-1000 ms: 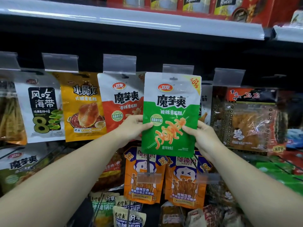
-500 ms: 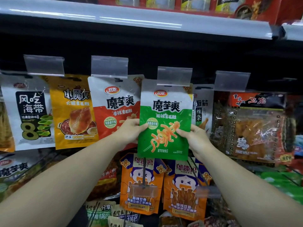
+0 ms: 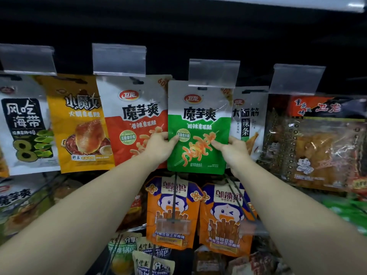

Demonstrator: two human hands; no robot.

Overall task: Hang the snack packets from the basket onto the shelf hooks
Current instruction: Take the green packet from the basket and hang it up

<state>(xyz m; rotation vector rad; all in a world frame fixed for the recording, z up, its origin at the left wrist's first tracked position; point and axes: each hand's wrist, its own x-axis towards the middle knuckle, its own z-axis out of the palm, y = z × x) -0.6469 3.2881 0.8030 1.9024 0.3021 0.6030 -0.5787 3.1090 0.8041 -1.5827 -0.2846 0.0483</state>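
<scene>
I held the green snack packet (image 3: 198, 126) up against the hanging row with both hands. My left hand (image 3: 159, 146) pinched its left edge about halfway down, thumb on the front and fingers curled behind. My right hand (image 3: 232, 148) pinched the right edge at the same height, thumb tip pressed on the printed skewer picture. The packet's top edge sat tucked just behind the clear price-tag holder (image 3: 214, 73) at the end of its hook, with the hang slot level with the holder's lower rim; I could not tell whether the hook had passed through the slot.

To its left hung a red packet (image 3: 135, 120) of the same brand, partly overlapped by my left hand, then a yellow packet (image 3: 79, 124) and a white seaweed packet (image 3: 25, 126). To its right a white packet (image 3: 250, 116) showed from behind the green one, and farther right a clear-fronted packet (image 3: 321, 143). Below, two orange packets (image 3: 172, 207) hung side by side on a lower row, between my forearms.
</scene>
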